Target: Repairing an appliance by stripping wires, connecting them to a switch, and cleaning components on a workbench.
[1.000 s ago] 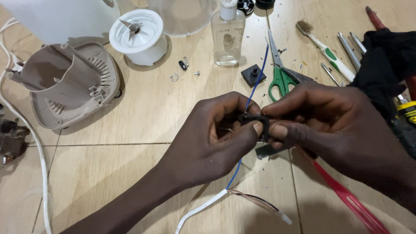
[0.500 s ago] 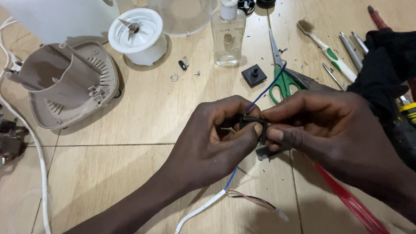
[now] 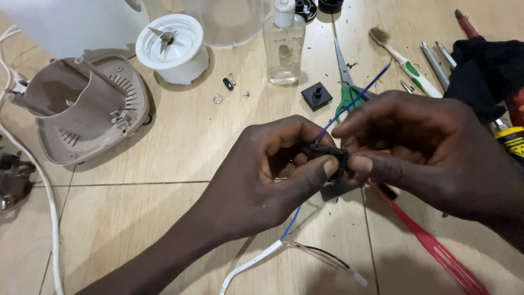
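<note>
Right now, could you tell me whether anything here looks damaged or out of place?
Yes: the beige appliance housing lies tipped on its side and opened up, small loose metal parts are scattered on the tiles, and the white cable has its sheath stripped, thin wires bared. Both hands grip a small black part.

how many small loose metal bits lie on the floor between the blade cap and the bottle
3: a dark oblong piece with a clip beside the blade cap, a ring washer below it, and a tiny screw nearer the bottle. Others may be hidden.
</note>
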